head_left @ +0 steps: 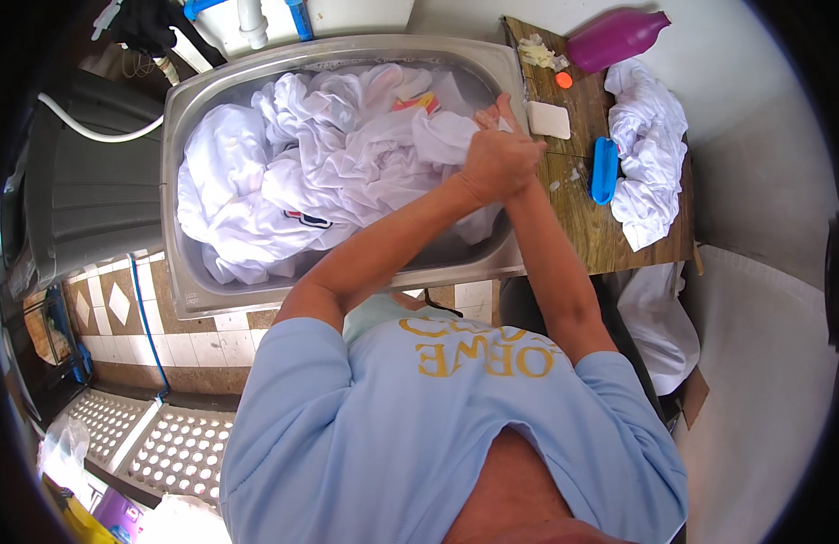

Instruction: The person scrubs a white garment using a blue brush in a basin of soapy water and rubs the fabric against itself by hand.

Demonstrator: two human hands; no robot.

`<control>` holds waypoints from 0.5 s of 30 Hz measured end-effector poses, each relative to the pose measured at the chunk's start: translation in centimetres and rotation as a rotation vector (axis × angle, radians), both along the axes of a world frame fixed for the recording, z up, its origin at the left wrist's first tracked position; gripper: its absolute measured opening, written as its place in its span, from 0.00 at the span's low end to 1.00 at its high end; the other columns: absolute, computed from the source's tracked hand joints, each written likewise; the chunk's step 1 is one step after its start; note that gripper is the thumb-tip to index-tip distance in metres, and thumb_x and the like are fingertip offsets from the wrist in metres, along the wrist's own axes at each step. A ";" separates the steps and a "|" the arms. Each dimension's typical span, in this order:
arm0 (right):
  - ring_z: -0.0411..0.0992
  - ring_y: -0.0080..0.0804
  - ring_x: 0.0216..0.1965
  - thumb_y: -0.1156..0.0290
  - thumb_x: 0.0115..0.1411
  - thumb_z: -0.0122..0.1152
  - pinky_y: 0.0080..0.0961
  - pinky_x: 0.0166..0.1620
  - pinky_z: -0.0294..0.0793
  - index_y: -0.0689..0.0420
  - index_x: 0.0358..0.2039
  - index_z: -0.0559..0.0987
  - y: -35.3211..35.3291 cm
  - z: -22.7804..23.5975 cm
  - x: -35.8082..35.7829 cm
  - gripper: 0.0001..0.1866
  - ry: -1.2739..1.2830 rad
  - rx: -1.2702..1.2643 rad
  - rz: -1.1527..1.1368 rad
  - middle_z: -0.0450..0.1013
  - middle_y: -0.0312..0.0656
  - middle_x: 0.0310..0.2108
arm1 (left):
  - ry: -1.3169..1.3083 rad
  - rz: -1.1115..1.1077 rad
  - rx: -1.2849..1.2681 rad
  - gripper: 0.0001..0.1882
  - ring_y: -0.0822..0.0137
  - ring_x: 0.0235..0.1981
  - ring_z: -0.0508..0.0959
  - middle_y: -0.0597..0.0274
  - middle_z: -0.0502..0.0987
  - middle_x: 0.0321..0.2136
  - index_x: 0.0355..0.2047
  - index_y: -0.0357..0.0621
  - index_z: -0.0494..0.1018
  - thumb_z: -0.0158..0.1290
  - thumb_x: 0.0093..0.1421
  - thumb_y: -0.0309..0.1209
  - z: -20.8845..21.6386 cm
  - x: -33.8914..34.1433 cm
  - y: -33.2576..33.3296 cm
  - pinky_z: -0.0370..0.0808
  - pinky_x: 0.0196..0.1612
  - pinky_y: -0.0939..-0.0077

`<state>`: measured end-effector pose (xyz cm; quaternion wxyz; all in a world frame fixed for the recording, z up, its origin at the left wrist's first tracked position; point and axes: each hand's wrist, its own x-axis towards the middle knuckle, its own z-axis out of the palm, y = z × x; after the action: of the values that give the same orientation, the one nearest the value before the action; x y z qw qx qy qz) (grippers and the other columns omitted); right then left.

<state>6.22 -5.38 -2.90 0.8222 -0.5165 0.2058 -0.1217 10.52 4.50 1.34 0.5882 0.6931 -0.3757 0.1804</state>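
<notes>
A steel sink (342, 299) holds a heap of wet white garments (229, 154) in water. At its right end my hands meet, the left over the right. My left hand (499, 165) is closed in a fist and lies across my right palm or wrist; what its fingers grip is hidden. Partly covered by it, my right hand (497, 114) has its visible fingers stretched out. A fold of white cloth (442, 136) runs up against both hands. Red and yellow print (416, 102) shows on one garment. Close by the right hand, a pale soap bar (549, 120) rests on the wooden counter (565, 245).
On the counter lie a blue oblong tray or brush (604, 170), an orange cap (564, 80), a purple bottle (619, 41) on its side, and a white garment (649, 154). A dark grey bin (102, 172) stands left of the sink. Blue and white pipes (253, 23) are behind it.
</notes>
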 end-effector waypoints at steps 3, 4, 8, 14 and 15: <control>0.69 0.29 0.36 0.41 0.59 0.50 0.33 0.37 0.71 0.54 0.38 0.70 2.5 1.9 1.2 0.26 0.203 0.461 -0.040 0.67 0.33 0.32 | -0.121 0.111 -0.053 0.09 0.52 0.16 0.73 0.56 0.73 0.14 0.16 0.47 0.74 0.57 0.50 0.33 -3.4 2.8 -0.6 0.68 0.21 0.61; 0.69 0.29 0.36 0.40 0.58 0.50 0.34 0.36 0.72 0.54 0.38 0.70 4.4 4.3 2.5 0.27 0.213 0.412 -0.002 0.67 0.34 0.32 | -0.088 0.297 -0.166 0.14 0.61 0.10 0.68 0.56 0.69 0.11 0.15 0.45 0.71 0.58 0.53 0.36 -5.3 6.9 0.9 0.63 0.16 0.66; 0.68 0.28 0.30 0.39 0.58 0.49 0.31 0.31 0.70 0.53 0.26 0.69 2.0 7.3 1.7 0.27 0.224 0.279 -0.115 0.66 0.34 0.25 | 0.843 -0.213 -0.148 0.24 0.83 0.12 0.56 0.79 0.62 0.11 0.11 0.45 0.67 0.55 0.58 0.46 0.1 5.6 2.8 0.51 0.15 0.82; 0.62 0.24 0.23 0.40 0.59 0.48 0.25 0.26 0.64 0.50 0.20 0.66 0.4 8.3 2.9 0.26 0.102 0.141 -0.023 0.62 0.33 0.19 | 1.115 -0.508 -0.235 0.19 0.84 0.14 0.62 0.77 0.66 0.14 0.19 0.46 0.73 0.56 0.57 0.46 2.1 6.2 4.7 0.56 0.15 0.84; 0.62 0.23 0.22 0.40 0.58 0.49 0.25 0.26 0.64 0.51 0.21 0.67 0.6 8.7 3.1 0.26 0.087 0.142 -0.025 0.62 0.33 0.19 | 1.084 -0.527 -0.188 0.18 0.84 0.15 0.63 0.76 0.67 0.15 0.20 0.45 0.73 0.56 0.58 0.45 2.0 6.4 5.2 0.57 0.15 0.85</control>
<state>9.34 -4.73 5.78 0.8454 -0.4591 0.2561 -0.0943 16.87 9.71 3.36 0.7793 0.5149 -0.1643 -0.3170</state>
